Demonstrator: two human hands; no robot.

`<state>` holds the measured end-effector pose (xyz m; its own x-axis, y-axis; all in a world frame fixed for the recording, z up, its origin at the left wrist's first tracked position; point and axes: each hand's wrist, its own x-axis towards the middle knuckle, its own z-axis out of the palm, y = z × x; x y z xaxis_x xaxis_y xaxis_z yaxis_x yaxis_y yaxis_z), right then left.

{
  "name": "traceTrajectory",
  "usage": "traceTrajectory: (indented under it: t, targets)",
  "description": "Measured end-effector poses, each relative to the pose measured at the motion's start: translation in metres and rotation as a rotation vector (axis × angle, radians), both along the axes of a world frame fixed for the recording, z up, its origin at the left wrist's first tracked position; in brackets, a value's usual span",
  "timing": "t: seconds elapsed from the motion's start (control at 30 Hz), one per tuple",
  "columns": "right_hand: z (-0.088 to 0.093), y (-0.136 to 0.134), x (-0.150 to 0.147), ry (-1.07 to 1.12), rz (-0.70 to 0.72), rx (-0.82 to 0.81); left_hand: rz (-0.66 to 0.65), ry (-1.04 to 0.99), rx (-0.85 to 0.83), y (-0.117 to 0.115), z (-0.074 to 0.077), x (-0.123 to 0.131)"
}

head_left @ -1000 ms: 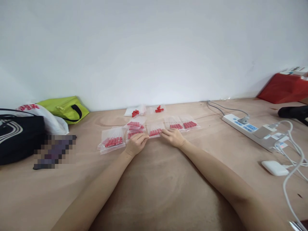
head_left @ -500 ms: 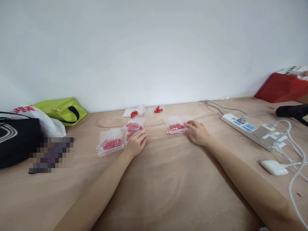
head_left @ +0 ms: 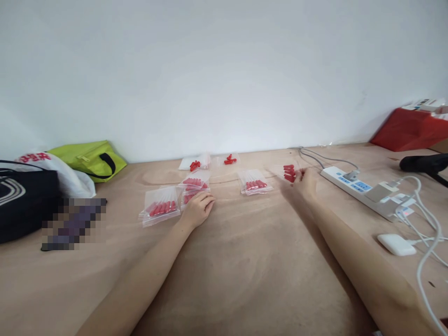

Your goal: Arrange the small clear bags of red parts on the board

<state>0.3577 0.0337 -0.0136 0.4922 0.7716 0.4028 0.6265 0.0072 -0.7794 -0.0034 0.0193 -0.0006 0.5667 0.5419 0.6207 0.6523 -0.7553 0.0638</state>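
Observation:
My right hand (head_left: 305, 185) pinches the edge of a clear zip bag with red pieces (head_left: 289, 173) and holds it just above the tabletop. Left of it lies another zip bag of red pieces (head_left: 256, 184). My left hand (head_left: 198, 208) rests on the table with loosely bent fingers, holding nothing. Its fingers lie against a zip bag of red pieces (head_left: 188, 198), partly covering it. Behind that one is a further bag (head_left: 195, 181), and to its left a stack of filled bags (head_left: 162, 208).
Small heaps of loose red pieces (head_left: 230, 159) lie on clear bags near the wall. A power strip (head_left: 360, 186) with chargers and cables stands at right, with a white case (head_left: 397, 244) before it. A yellow-green bag (head_left: 86, 161) and a black bag (head_left: 30, 200) are at left.
My right hand has lifted a zip bag off the right-hand pile and carried it to the right. One bag or more stays behind there. My left hand has barely moved.

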Motion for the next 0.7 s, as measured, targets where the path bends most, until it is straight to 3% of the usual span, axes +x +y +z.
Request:
traceTrajectory:
  t: [0.17, 0.3, 0.43, 0.57, 0.7]
  targets:
    - [0.021, -0.002, -0.042, -0.062, 0.056, 0.173, 0.014, 0.002, -0.005, 0.001, -0.002, 0.000]
    - [0.027, -0.007, -0.105, -0.393, 0.253, 0.192, 0.092, -0.009, 0.016, -0.001, 0.000, 0.001]
    - [0.015, -0.007, -0.154, -0.843, 0.437, 0.284, 0.132, -0.041, 0.041, -0.001, 0.001, 0.011]
    - [0.002, -0.009, -0.167, -0.998, 0.476, 0.269, 0.051, -0.021, 0.087, 0.004, -0.003, 0.021]
    - [-0.002, -0.013, -0.151, -0.961, 0.547, 0.266, 0.004, 0.029, 0.164, 0.012, -0.006, 0.022]
